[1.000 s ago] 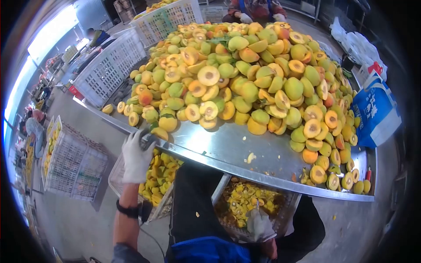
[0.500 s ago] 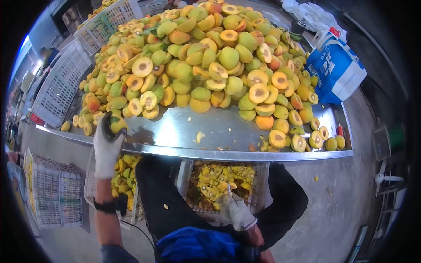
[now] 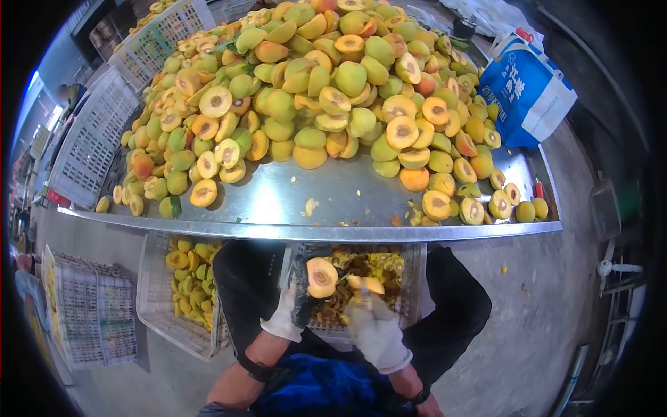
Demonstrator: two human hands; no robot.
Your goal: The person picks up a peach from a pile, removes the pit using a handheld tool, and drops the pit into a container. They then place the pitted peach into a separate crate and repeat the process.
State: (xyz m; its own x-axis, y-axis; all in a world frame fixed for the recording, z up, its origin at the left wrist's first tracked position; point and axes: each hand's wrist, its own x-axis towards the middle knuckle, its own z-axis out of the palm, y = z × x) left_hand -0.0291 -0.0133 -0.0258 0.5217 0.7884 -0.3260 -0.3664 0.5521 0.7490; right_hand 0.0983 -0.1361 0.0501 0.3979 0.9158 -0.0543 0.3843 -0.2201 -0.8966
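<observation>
My left hand (image 3: 288,302), in a white glove with dark fingers, grips a halved peach (image 3: 322,277), its cut face and brown centre turned up. Close by on the right is my right hand (image 3: 379,330), white-gloved and smeared by motion. Its fingers are closed around a small metal tool, which showed more plainly half a second ago. An orange piece of peach (image 3: 366,283) sits at its fingertips. Both hands are over a crate (image 3: 415,292) of pits and yellow scraps, between my knees.
A big heap of peach halves (image 3: 306,83) covers the metal table (image 3: 278,201) ahead. Left of my legs stands a crate (image 3: 154,295) of peach halves, with another crate (image 3: 90,313) beyond it. A blue-and-white bag (image 3: 521,90) stands at the table's right.
My left hand has come from the table's left edge down to my lap with a peach half. My right hand has moved slightly, staying above the scrap crate.
</observation>
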